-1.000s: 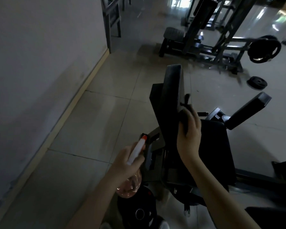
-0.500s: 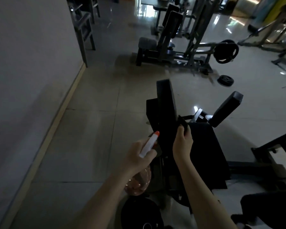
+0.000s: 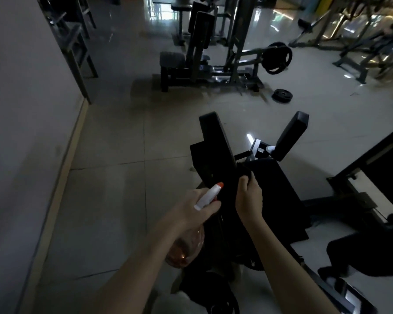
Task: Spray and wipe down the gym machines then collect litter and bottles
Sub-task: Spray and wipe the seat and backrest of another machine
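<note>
1. A dim gym is seen from above, through a camera worn on a person's head. Two bare forearms reach forward over a black exercise machine (image 3: 254, 223).
2. The left hand (image 3: 191, 210) grasps a spray bottle (image 3: 185, 248) by its neck, fingers curled round it. The bottle is clear and rounded with pinkish liquid inside. It hangs below the hand, just left of the machine.
3. The bottle's white spray head (image 3: 207, 197) has an orange tip and points up and forward, towards the machine's upright pad (image 3: 216, 143).
4. The right hand (image 3: 249, 200) clutches a dark cloth (image 3: 244, 171), fingers curled round it. The cloth lies where the upright pad meets the seat pad (image 3: 277, 196). It is too dark to tell exactly which surface it touches.
5. A second narrow pad (image 3: 292, 134) angles up to the right of the seat, on a pale metal bracket (image 3: 258, 147).
6. A round weight plate (image 3: 213, 298) lies on the floor at the bottom of the view, beneath the forearms.
7. A pale wall (image 3: 21, 109) runs along the left side, and the floor (image 3: 114, 177) is large shiny tiles.
8. Further back stands another machine (image 3: 204, 64), carrying a loaded plate (image 3: 277, 57) on its right side. A loose plate (image 3: 281, 95) lies on the floor near it.
</note>
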The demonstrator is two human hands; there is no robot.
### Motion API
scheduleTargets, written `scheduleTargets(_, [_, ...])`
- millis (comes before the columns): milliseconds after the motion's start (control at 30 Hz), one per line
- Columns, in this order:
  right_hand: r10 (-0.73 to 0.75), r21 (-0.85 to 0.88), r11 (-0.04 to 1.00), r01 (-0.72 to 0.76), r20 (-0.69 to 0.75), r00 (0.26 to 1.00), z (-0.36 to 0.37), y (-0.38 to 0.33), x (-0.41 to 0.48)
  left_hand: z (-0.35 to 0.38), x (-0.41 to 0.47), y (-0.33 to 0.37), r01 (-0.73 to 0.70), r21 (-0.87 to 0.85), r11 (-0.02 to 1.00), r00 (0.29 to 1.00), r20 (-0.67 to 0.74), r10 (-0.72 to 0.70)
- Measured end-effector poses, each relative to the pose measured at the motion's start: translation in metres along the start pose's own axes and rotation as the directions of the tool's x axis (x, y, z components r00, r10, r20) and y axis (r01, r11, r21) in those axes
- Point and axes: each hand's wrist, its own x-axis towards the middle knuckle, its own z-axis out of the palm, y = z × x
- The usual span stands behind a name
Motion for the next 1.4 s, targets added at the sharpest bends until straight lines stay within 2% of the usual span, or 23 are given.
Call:
scheduleTargets(233, [-0.008, -0.013, 1.000, 0.008, -0.052, 0.999, 0.006, 0.005, 0.005, -0.025, 0.020, -0.003, 0.016, -0.018, 1.000, 0.996, 0.085, -0.014])
scheduleTargets(433, [0.048, 0.079, 0.996, -0.039, -0.107, 0.993, 0.011, 0.005, 0.004, -0.042, 0.046, 0.002, -0.091, 0.031, 0.995, 0.983, 0.164, 0.085])
scheduleTargets(567, [0.122, 0.137, 0.985, -0.101, -0.155, 0.980, 0.015, -0.002, 0.002, -0.056, 0.067, 0.000, -0.027, -0.082, 0.996, 0.988, 0.149, 0.039])
scheduleTargets(733, [0.198, 0.157, 0.973, -0.167, -0.202, 0.959, 0.017, -0.010, -0.002, -0.071, 0.087, 0.005, -0.021, -0.016, 1.000, 0.991, 0.131, 0.023])
scheduleTargets(900, [0.252, 0.189, 0.960, -0.206, -0.268, 0.930, 0.022, -0.014, -0.003, -0.082, 0.113, 0.002, 0.066, -0.094, 0.993, 0.989, 0.138, -0.053])
scheduleTargets(1033, [0.272, 0.205, 0.957, -0.205, -0.391, 0.879, 0.026, -0.018, -0.005, -0.095, 0.138, -0.006, 0.052, -0.064, 0.997, 0.990, 0.135, -0.043])
scheduleTargets(1167, [0.175, 0.089, 0.985, -0.151, -0.489, 0.855, 0.039, -0.040, -0.004, -0.116, 0.162, -0.010, 0.003, -0.017, 1.000, 0.996, 0.092, -0.002])
scheduleTargets(1233, [0.084, -0.124, 0.980, -0.158, -0.463, 0.882, 0.052, -0.048, -0.004, -0.127, 0.171, -0.010, -0.004, -0.011, 1.000, 0.994, 0.110, 0.005])
scheduleTargets(1267, [-0.024, -0.344, 0.930, -0.129, -0.407, 0.913, 0.053, -0.048, -0.004, -0.131, 0.173, -0.010, -0.011, -0.008, 1.000, 0.992, 0.125, 0.012])
scheduleTargets(1300, [-0.145, -0.563, 0.823, -0.072, -0.331, 0.932, 0.055, -0.043, -0.004, -0.135, 0.176, -0.011, -0.023, -0.008, 1.000, 0.989, 0.145, 0.024])
scheduleTargets(1333, [-0.195, -0.686, 0.727, -0.028, -0.246, 0.950, 0.054, -0.042, -0.006, -0.139, 0.178, -0.013, -0.022, -0.003, 1.000, 0.987, 0.161, 0.022])
scheduleTargets(1400, [-0.200, -0.757, 0.653, 0.019, -0.149, 0.968, 0.050, -0.036, -0.013, -0.144, 0.181, -0.017, -0.022, 0.019, 1.000, 0.986, 0.168, 0.018])
